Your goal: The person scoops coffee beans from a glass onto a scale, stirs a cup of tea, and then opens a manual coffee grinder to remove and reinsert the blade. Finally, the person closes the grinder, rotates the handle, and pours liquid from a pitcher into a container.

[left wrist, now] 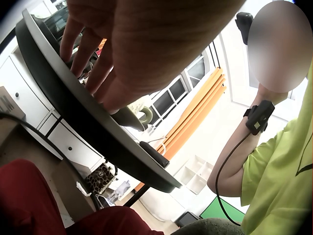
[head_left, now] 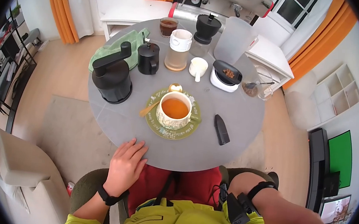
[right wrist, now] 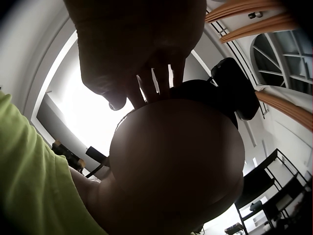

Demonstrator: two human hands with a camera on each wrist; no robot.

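Read clock positions on the round grey table (head_left: 119, 121) with 6 at the edge nearest you. Your left hand (head_left: 126, 168) rests palm-down at 7 o'clock, fingers extended and slightly spread on the table's rim, holding nothing. Your right hand (right wrist: 142, 46) is raised to your head, fingers extended with their tips against it; no object is visible in its grip. The cream patterned mug with a green handle (head_left: 173, 121) stands upright just below the table's centre, on a green lettered saucer (head_left: 165, 132), and contains orange-brown liquid; its handle points to 4 o'clock. At 12, near the far edge, a short clear glass (head_left: 168, 32) holds dark brown liquid. Nearer the centre, a clear glass server (head_left: 175, 62) with a white collar holds pale brown liquid at its base. At 1, observe a small white handled cup (head_left: 198, 62); its contents cannot be told. At 2, a black oval dish (head_left: 223, 66) on a white base (head_left: 223, 86) carries brown beans. At 3, a clear glass vessel (head_left: 251, 82) contains brown granular matter and a spoon (head_left: 266, 83).
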